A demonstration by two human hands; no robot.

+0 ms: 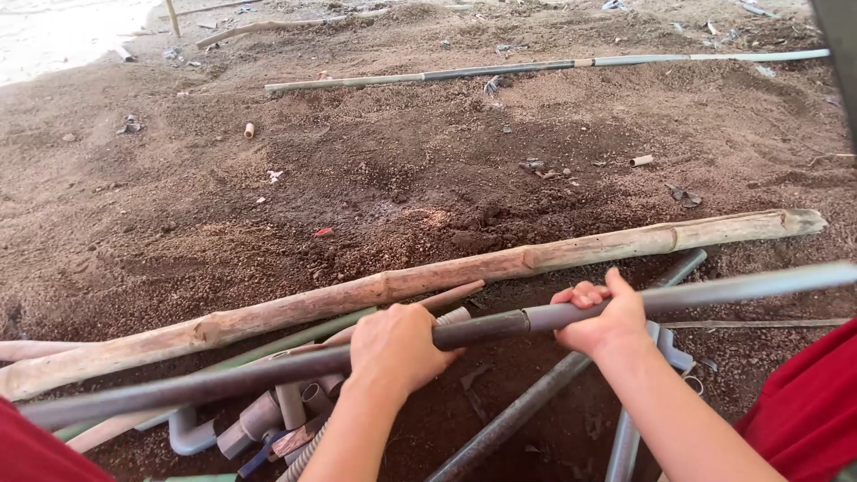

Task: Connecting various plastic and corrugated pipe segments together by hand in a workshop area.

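Note:
Both my hands grip one long grey pipe [500,327] that runs across the lower view from left to right, made of sections joined near the middle. My left hand [395,348] wraps over the darker left section. My right hand [600,317] closes around the lighter right section just past the joint. The pipe is held above a heap of other pipes and fittings on the dirt.
A thick bamboo pole [420,281] lies just beyond the pipe. Grey pipe elbows and fittings [259,419] sit at lower left, more pipes [536,393] lie below. A thin long pipe [544,67] rests far off on brown dirt ground [402,170]. Red clothing [808,406] at right.

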